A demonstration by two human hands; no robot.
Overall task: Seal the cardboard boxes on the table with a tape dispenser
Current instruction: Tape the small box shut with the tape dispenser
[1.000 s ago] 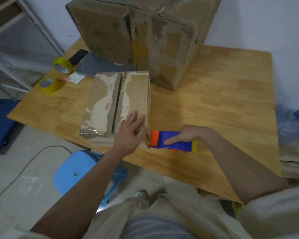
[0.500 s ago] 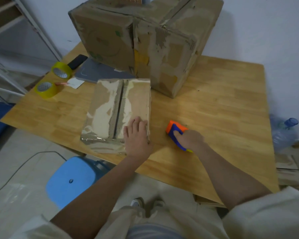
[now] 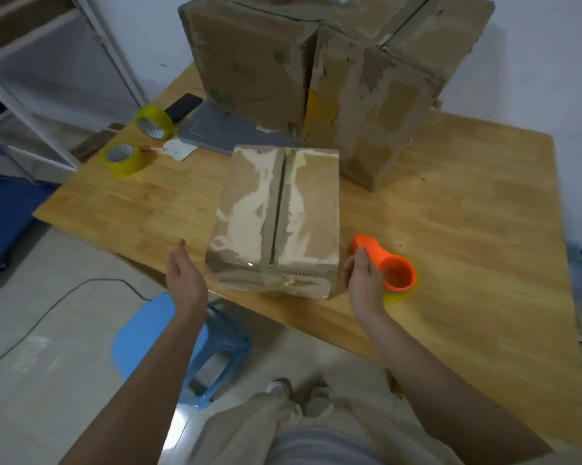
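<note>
A small worn cardboard box [image 3: 303,196] lies near the front edge of the wooden table [image 3: 450,229], its top flaps closed along a dark centre seam. My left hand [image 3: 185,280] hovers open just left of the box's near corner, palm towards it, apart from it. My right hand [image 3: 363,280] is open beside the box's right near corner. The orange tape dispenser [image 3: 387,263] lies on its side on the table right behind that hand; I cannot tell if the fingers touch it. Two big taped boxes [image 3: 249,62] [image 3: 393,95] stand at the back.
Two yellow tape rolls [image 3: 153,124] [image 3: 123,159], a black phone [image 3: 184,107], a grey tablet [image 3: 216,132] and a white card lie at the table's left. A blue stool [image 3: 169,344] stands under the front edge. A metal rack is at far left.
My left hand came off the box top and moved to its left side. My right hand laid the dispenser down on its side and let go, moving beside the box.
</note>
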